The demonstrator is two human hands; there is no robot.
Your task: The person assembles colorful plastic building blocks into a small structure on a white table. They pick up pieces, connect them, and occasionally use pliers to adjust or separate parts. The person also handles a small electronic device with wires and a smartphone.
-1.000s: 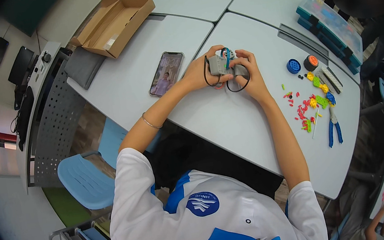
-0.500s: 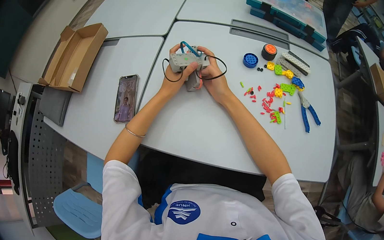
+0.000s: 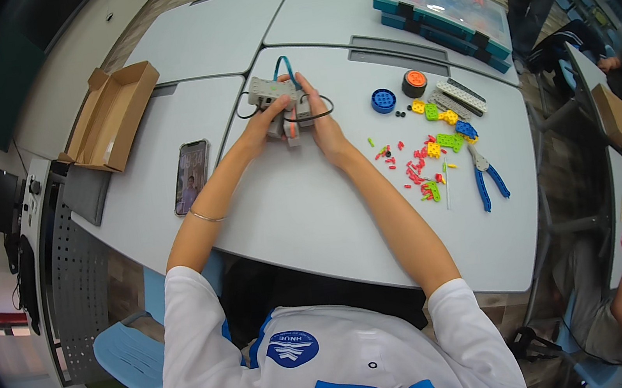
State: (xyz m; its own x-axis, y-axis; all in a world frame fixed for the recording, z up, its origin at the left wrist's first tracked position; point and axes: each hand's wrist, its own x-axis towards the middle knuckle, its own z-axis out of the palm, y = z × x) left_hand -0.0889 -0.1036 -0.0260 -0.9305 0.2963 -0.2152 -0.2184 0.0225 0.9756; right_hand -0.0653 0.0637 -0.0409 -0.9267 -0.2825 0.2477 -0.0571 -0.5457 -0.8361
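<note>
Between both hands, above the table, I hold a grey building-kit model [image 3: 271, 89] with black cables looping at its sides and a teal band arching over its top. My left hand [image 3: 261, 128] grips its near left part, thumb lying across the front. Along its right side, my right hand [image 3: 325, 125] is closed on it, with fingertips behind. Some of the model is hidden by my fingers. To the right lie loose red pins [image 3: 414, 170], a blue wheel hub [image 3: 383, 100], an orange-and-black wheel [image 3: 414, 83], grey beams [image 3: 459, 100] and blue-handled pliers [image 3: 487, 177].
A phone [image 3: 191, 177] lies left of my forearm, near an open cardboard box [image 3: 112, 118]. At the far right stands a teal storage case [image 3: 444, 11] with a clear lid. A blue chair [image 3: 130, 359] is at lower left. Other people work at a table [image 3: 613, 233] on the right.
The model has been turned in my hands, and its lower part now shows an orange strip. My view has shifted slightly, so the table things appear further left.
</note>
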